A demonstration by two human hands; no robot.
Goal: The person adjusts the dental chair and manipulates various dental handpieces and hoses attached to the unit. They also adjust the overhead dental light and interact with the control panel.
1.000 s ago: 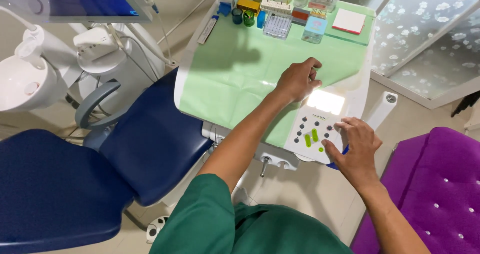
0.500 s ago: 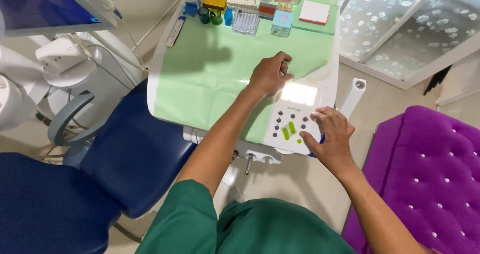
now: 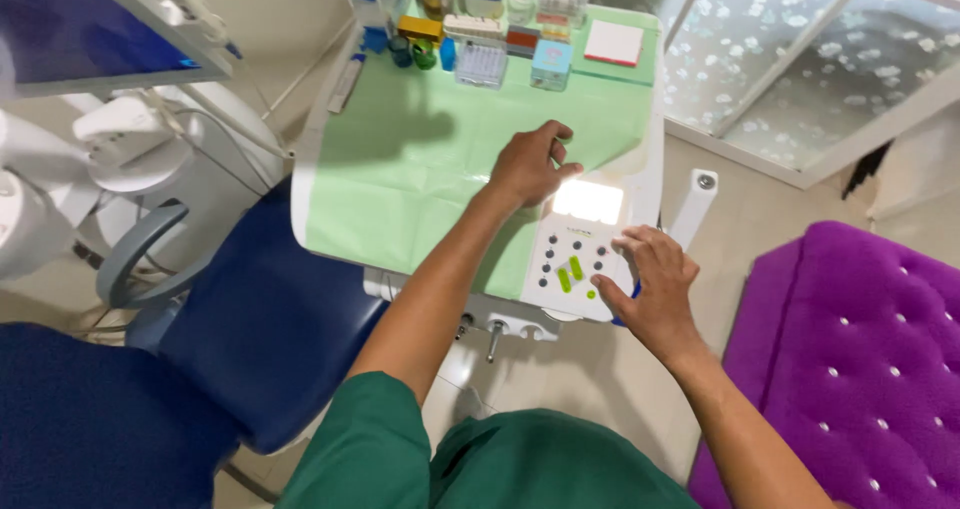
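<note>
My left hand (image 3: 530, 164) lies flat, fingers loose, on the pale green paper sheet (image 3: 420, 169) covering the white dental tray table (image 3: 652, 184). My right hand (image 3: 650, 284), grasping nothing, presses fingertips on the white control panel (image 3: 580, 259) with dark round buttons at the tray's near right corner, beside the purple tufted seat (image 3: 850, 339).

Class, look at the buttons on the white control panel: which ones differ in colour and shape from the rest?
The two yellow-green elongated buttons at the centre of the control panel. The round buttons around them are dark. The right hand rests just right of them.
</note>
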